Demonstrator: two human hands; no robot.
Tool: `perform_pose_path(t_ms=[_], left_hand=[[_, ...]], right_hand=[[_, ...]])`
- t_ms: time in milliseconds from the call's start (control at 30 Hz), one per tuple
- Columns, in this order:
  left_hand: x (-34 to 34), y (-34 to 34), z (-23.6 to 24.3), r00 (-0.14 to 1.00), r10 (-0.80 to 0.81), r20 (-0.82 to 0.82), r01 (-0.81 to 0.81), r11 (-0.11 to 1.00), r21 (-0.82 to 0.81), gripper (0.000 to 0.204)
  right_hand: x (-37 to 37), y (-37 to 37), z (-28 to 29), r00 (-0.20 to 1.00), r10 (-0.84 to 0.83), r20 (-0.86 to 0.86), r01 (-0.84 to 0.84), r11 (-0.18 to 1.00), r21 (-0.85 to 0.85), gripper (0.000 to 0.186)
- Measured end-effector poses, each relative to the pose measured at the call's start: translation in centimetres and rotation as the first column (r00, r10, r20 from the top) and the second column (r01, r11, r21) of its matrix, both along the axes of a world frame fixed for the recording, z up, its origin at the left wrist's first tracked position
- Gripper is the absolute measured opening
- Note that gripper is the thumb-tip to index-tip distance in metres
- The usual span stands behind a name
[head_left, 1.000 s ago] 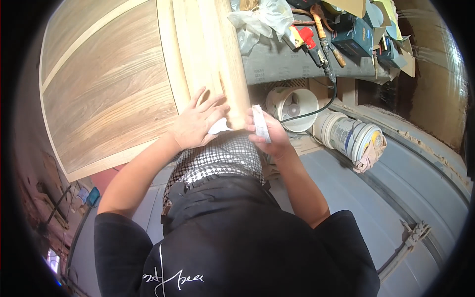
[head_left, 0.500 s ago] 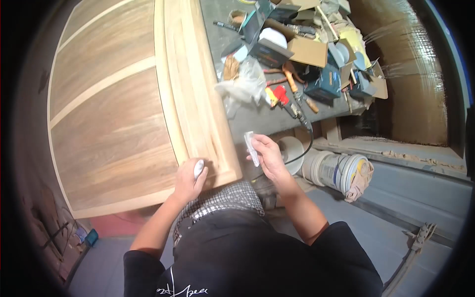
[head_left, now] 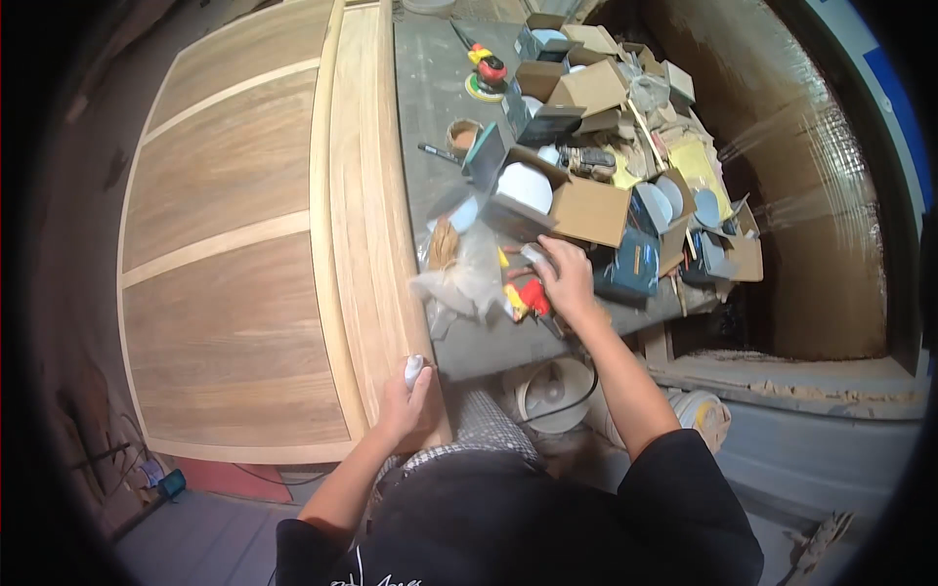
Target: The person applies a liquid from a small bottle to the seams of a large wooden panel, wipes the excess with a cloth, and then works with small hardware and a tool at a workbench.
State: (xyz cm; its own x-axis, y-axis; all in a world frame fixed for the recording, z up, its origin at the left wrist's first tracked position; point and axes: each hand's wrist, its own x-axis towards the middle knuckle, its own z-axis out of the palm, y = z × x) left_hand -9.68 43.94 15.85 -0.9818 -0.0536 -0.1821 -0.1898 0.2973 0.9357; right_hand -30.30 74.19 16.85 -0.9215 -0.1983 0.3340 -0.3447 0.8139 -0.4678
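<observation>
My left hand (head_left: 403, 402) rests by the near end of a wooden panelled frame (head_left: 366, 244), closed around a small white tube-like object (head_left: 413, 368). Only its rounded end shows above the fingers. My right hand (head_left: 569, 276) reaches over the grey worktable (head_left: 493, 347), pinching a small whitish, translucent strip (head_left: 532, 255). Just beneath that hand lies a red and yellow power tool (head_left: 529, 299), partly covered by the wrist. A crumpled clear plastic bag (head_left: 469, 281) lies left of it. An open box with white round discs (head_left: 525, 186) stands beyond the fingers.
Several open boxes of discs, a blue box (head_left: 630, 262) among them, crowd the table's right side. A red and yellow sander (head_left: 487, 73) sits farther back, with a black marker (head_left: 439, 153) nearer. White buckets (head_left: 557, 393) stand below the table edge, a cable across them.
My right hand has moved forward over the table with the strip. My left hand keeps the white object near the panel's end. The view has shifted, showing more of the table's far part.
</observation>
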Motion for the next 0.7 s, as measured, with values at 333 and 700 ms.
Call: perform_pose_path(t_ms=[333,700], left_hand=[[-9.1,4.3,2.3,0.996,0.090,0.009,-0.088,0.957,0.275,0.024],[-0.7,-8.3,-2.9,0.784,0.533,-0.319,-0.584,0.459,-0.669,0.051]], right_hand=[[2.2,-10.3,5.0,0.587,0.702,0.403,-0.248,0.630,-0.736,0.033],[-25.8,-14.3,2.2,0.949,0.247,0.194,-0.208,0.958,-0.199,0.025]])
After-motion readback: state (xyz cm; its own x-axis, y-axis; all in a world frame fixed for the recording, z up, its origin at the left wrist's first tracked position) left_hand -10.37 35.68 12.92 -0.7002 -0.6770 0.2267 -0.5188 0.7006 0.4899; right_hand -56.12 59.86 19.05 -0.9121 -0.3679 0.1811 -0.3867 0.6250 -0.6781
